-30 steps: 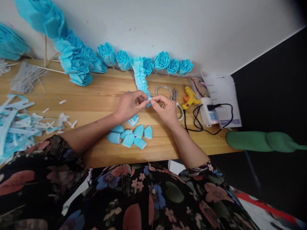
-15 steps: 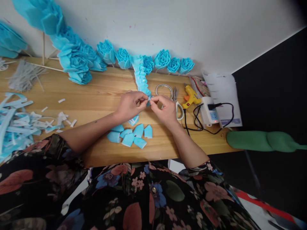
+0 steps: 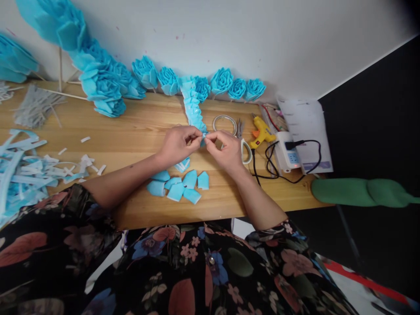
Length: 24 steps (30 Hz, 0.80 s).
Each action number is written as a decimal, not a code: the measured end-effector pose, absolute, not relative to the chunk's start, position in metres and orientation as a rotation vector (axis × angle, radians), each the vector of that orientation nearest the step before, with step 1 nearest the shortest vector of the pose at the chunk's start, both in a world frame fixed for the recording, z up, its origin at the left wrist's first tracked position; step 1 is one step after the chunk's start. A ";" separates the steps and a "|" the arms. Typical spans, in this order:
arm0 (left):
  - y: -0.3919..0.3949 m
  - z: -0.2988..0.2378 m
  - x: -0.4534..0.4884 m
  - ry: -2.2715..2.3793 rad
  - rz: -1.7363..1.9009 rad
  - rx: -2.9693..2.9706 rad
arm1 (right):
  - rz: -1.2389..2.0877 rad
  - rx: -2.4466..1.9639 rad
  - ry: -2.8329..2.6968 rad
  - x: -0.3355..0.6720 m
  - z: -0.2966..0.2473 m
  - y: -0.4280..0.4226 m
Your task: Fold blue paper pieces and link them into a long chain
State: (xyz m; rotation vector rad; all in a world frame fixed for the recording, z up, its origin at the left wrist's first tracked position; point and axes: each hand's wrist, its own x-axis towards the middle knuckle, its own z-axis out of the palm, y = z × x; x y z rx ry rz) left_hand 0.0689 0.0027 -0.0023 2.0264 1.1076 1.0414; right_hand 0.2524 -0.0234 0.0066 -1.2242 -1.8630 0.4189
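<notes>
My left hand [image 3: 181, 141] and my right hand [image 3: 226, 149] meet over the middle of the wooden table, thumbs and forefingers pinched together. Between them is a small blue petal [image 3: 204, 136], mostly hidden by the fingertips. Just beyond it, a row of overlapping blue folded petals [image 3: 194, 109] runs back toward the wall. Several loose blue petal pieces [image 3: 176, 191] lie on the table below my hands. White-handled scissors [image 3: 246, 152] rest beside my right hand, partly covered by it. A roll of tape [image 3: 225, 117] lies just behind them.
Blue flowers [image 3: 144, 72] line the wall. A yellow glue gun [image 3: 262, 132] and a white power strip [image 3: 288, 154] with black cord sit at right. Blue and white scraps [image 3: 26, 170] and grey strips [image 3: 36, 107] cover the left. A green object [image 3: 348, 191] juts past the right edge.
Almost nothing differs. Both hands keep the same pinch at the same place, and the view has shifted very slightly.
</notes>
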 end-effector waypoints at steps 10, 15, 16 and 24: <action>0.001 -0.003 0.067 1.071 1.018 1.986 | 0.425 -1.223 -1.839 0.255 0.006 -0.021; 0.004 -0.004 0.069 1.006 1.075 1.806 | 0.594 -1.256 -1.712 0.256 0.008 -0.020; 0.006 -0.004 0.069 0.989 1.108 1.741 | 0.648 -1.264 -1.672 0.256 0.008 -0.019; 0.014 -0.006 0.069 0.874 1.057 1.501 | 0.900 -1.256 -1.537 0.258 0.007 -0.016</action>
